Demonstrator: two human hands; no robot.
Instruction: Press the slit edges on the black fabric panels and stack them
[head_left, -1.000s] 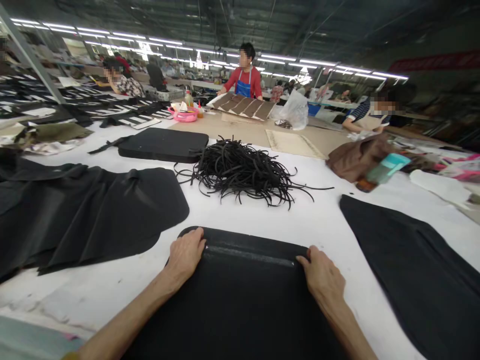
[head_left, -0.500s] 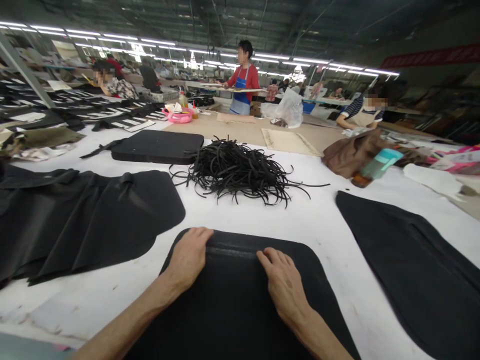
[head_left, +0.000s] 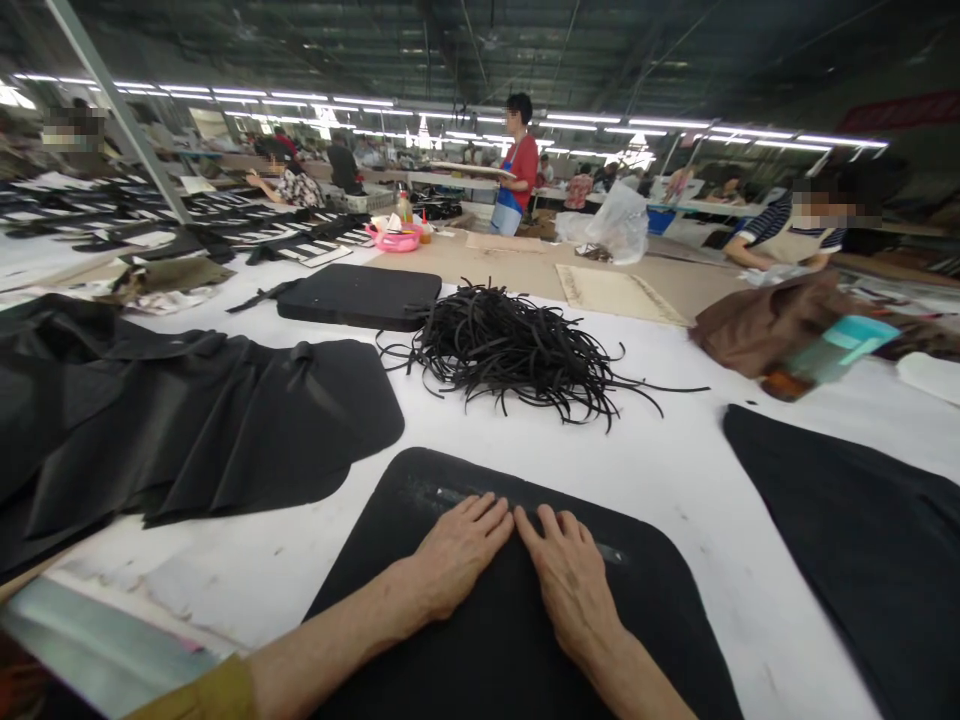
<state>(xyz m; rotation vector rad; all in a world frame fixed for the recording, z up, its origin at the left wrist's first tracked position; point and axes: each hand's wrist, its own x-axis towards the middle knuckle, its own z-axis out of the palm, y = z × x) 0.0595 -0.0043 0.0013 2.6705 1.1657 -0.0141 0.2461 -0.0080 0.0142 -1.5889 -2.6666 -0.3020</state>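
In front of me on the white table lies a black panel (head_left: 495, 640) with rounded corners, its material looking like leather or fabric. A shiny strip runs across it near its far edge. My left hand (head_left: 461, 555) rests on the panel with fingers stretched along that strip. Close beside it, my right hand (head_left: 566, 570) also lies on the strip, fingers extended, the two index fingers nearly touching. Neither hand grips anything. Beyond the panel sits a tangled heap of thin black strips (head_left: 517, 345).
Draped black pieces (head_left: 247, 430) lie to the left, another black panel (head_left: 847, 530) to the right. Behind are a black stack (head_left: 360, 295), a pink basket (head_left: 395, 238), brown fabric (head_left: 765, 310) and a teal-lidded bottle (head_left: 832, 355). Several people work farther back.
My left hand has moved right from the panel's far left edge to beside my right hand, its fingers now flat on the strip. The camera view has turned slightly left.
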